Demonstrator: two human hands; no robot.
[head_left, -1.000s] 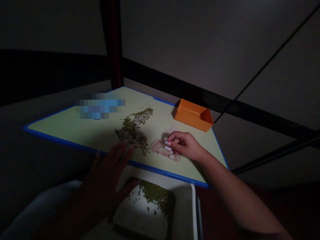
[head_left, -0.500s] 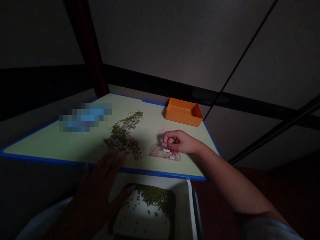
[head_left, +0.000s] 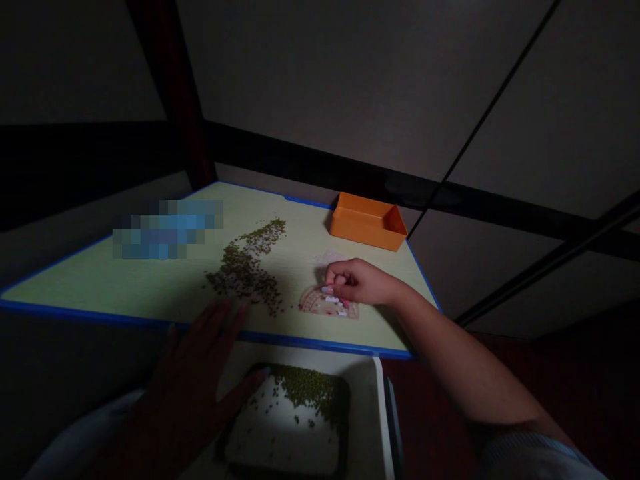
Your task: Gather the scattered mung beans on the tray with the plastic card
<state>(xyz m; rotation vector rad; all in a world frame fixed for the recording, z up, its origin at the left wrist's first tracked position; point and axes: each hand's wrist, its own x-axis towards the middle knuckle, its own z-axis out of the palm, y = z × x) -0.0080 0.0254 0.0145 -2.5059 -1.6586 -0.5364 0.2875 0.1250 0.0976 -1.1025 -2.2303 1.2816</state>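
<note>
My right hand [head_left: 355,281] is over the right part of a pale board [head_left: 175,287], its thumb and fingers pinched together on a clear protractor [head_left: 320,310] with pink markings. The protractor's curved side is partly hidden behind the fingers. Left of it lies a loose strip of small green beans [head_left: 245,270]. My left hand [head_left: 205,360], dark in shadow, is open with fingers spread near the board's front edge. Its thumb reaches over a white tub [head_left: 377,407] holding more green beans [head_left: 310,387].
An orange open box [head_left: 367,230] stands at the board's back right corner. A blurred-out blue thing [head_left: 170,230] lies at the back left. Blue trim [head_left: 320,345] edges the board. Pale panels [head_left: 320,80] rise close behind it.
The view shifts very slightly. Both hands, the protractor and the beans keep nearly the same places.
</note>
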